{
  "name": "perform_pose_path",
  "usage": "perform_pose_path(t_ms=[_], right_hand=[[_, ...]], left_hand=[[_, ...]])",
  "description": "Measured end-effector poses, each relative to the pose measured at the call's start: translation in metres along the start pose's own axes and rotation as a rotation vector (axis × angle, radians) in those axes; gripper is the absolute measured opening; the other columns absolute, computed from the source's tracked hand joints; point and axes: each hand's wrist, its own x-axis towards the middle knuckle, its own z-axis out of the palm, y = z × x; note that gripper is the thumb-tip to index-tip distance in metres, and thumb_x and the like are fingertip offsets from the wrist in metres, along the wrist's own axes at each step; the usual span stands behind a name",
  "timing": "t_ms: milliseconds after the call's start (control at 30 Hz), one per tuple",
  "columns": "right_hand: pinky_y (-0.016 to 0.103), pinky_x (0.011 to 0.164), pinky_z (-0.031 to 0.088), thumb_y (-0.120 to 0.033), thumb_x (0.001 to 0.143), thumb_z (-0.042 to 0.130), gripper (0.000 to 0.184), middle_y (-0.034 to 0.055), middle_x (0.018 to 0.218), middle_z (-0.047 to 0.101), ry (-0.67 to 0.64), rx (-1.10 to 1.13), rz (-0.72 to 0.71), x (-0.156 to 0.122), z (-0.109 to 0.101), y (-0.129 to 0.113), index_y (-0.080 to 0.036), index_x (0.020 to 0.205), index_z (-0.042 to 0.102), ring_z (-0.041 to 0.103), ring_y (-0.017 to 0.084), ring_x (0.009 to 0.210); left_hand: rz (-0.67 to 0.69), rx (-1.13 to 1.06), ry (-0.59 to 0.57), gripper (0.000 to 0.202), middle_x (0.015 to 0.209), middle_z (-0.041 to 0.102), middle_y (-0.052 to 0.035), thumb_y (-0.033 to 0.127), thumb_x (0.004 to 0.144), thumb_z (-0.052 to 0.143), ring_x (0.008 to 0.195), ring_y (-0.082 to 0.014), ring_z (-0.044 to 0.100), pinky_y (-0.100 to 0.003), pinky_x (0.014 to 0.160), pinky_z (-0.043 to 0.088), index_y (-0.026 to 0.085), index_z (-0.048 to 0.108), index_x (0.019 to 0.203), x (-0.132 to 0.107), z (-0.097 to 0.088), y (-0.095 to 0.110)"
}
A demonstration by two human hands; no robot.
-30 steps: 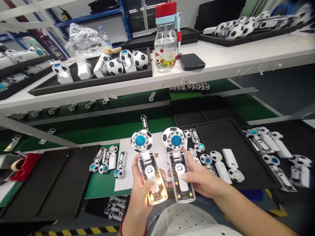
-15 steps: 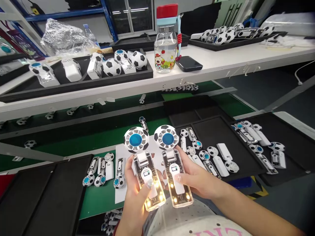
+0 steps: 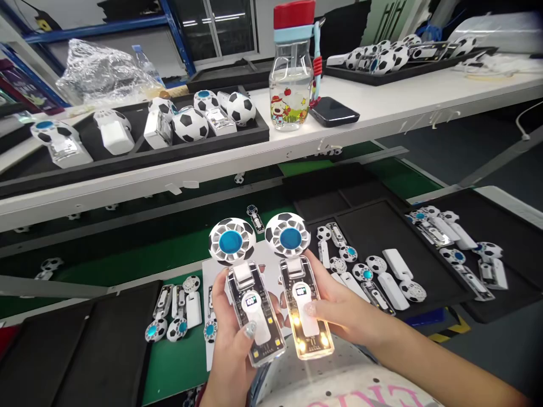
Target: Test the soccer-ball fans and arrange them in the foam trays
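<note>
My left hand [image 3: 232, 345] is closed around the clear body of a handheld fan [image 3: 255, 316] with a soccer-ball head and blue centre. Its small display is lit, but its lamps are not glowing; my thumb rests near the edge of its white front strip. In my right hand [image 3: 339, 302] is a matching handheld fan [image 3: 306, 316], its display lit and yellow lamps glowing at the lower end. The right thumb presses on or touches its white strip. Both fans stand side by side, heads up, faces toward me.
Several similar fans lie on the green bench [image 3: 169, 373] and in black trays [image 3: 382, 226] at right. A black tray [image 3: 85, 339] stands at lower left. On the white shelf [image 3: 271, 138] are another tray [image 3: 139, 150] of fans, a drink bottle [image 3: 291, 85] and a phone [image 3: 334, 111].
The lamps of the left fan have gone dark, and my left thumb has shifted left toward the strip's edge. The right fan's lamps still glow. The view has shifted slightly.
</note>
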Motion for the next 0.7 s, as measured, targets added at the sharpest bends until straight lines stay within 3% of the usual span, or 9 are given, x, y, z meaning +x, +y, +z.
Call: perform_pose_path(t_ms=[200, 400, 467, 567, 633, 700], right_hand=[[0.043, 0.086, 0.045, -0.017, 0.078, 0.059, 0.083, 0.0072, 0.119, 0.052, 0.009, -0.004, 0.033, 0.012, -0.002, 0.000, -0.032, 0.141, 0.007, 0.058, 0.022, 0.097], [0.044, 0.094, 0.040, -0.014, 0.078, 0.060, 0.086, 0.0091, 0.131, 0.044, 0.023, -0.010, 0.031, 0.013, -0.001, 0.000, -0.030, 0.142, 0.004, 0.050, 0.025, 0.112], [0.041, 0.092, 0.041, -0.014, 0.078, 0.060, 0.088, 0.0085, 0.129, 0.046, 0.020, -0.014, 0.030, 0.012, -0.001, 0.000, -0.030, 0.142, 0.003, 0.052, 0.023, 0.109], [0.040, 0.085, 0.045, -0.017, 0.078, 0.060, 0.088, 0.0092, 0.123, 0.050, 0.009, -0.023, 0.021, 0.011, 0.000, 0.000, -0.029, 0.142, 0.002, 0.057, 0.022, 0.101], [0.040, 0.083, 0.046, -0.020, 0.078, 0.063, 0.089, 0.0103, 0.122, 0.051, -0.008, -0.025, 0.005, 0.010, 0.000, 0.000, -0.028, 0.142, 0.002, 0.057, 0.023, 0.101], [0.039, 0.082, 0.046, -0.022, 0.077, 0.064, 0.090, 0.0099, 0.120, 0.052, -0.030, -0.021, -0.003, 0.009, 0.000, 0.000, -0.028, 0.142, 0.002, 0.058, 0.022, 0.097]], left_hand=[[-0.022, -0.039, 0.002, 0.085, 0.129, 0.049, -0.0054, 0.043, 0.062, 0.072, 0.093, -0.0285, 0.062, -0.035, 0.065, 0.057, 0.040, 0.028, 0.135, 0.007, -0.005, 0.000], [-0.036, -0.125, -0.054, 0.090, 0.114, 0.058, -0.0061, 0.042, 0.063, 0.073, 0.082, -0.0250, 0.065, -0.032, 0.061, 0.056, 0.038, 0.020, 0.136, 0.007, -0.003, 0.001], [-0.024, -0.140, -0.071, 0.088, 0.113, 0.058, -0.0062, 0.041, 0.064, 0.073, 0.077, -0.0232, 0.065, -0.031, 0.060, 0.055, 0.038, 0.021, 0.135, 0.005, -0.002, 0.003], [-0.022, -0.146, -0.120, 0.088, 0.097, 0.063, -0.0039, 0.041, 0.068, 0.070, 0.066, -0.0203, 0.063, -0.033, 0.058, 0.055, 0.038, 0.015, 0.136, 0.002, -0.003, 0.005], [-0.040, -0.146, -0.144, 0.092, 0.093, 0.063, -0.0030, 0.041, 0.068, 0.070, 0.068, -0.0210, 0.064, -0.033, 0.060, 0.055, 0.040, 0.010, 0.137, 0.000, -0.003, 0.005], [-0.055, -0.135, -0.134, 0.093, 0.103, 0.062, -0.0042, 0.041, 0.067, 0.072, 0.076, -0.0230, 0.065, -0.033, 0.062, 0.055, 0.041, 0.012, 0.137, -0.002, -0.004, 0.005]])
